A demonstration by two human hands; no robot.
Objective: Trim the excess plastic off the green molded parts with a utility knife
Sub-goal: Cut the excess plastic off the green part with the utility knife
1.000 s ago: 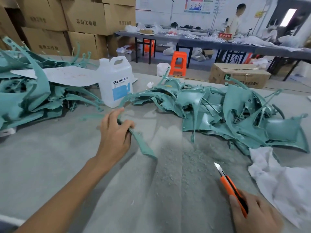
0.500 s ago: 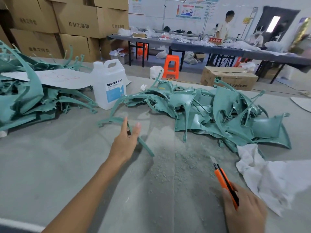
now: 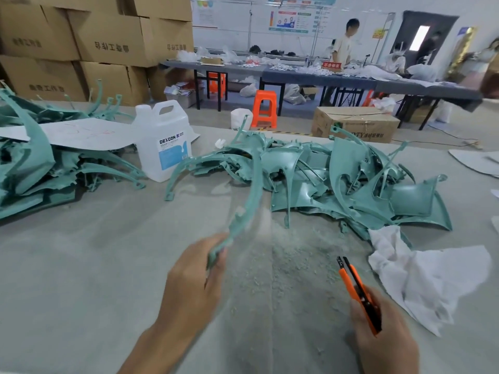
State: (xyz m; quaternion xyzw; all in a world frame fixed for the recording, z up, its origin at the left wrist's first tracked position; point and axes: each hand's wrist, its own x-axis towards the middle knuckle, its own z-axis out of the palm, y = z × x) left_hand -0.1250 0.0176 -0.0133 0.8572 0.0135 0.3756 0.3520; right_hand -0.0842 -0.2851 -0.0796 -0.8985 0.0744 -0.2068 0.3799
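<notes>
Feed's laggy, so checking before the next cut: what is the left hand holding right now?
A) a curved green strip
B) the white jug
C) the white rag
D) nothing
A: the left hand grips the near end of a curved green strip, while the right hand holds the orange knife.

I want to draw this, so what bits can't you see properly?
All in the head view:
- green strip: lower end hidden inside the left hand, rest blurred.
- utility knife: back end covered by the right hand.
- left pile: cut off by the left edge.
- jug label: print too small.
</notes>
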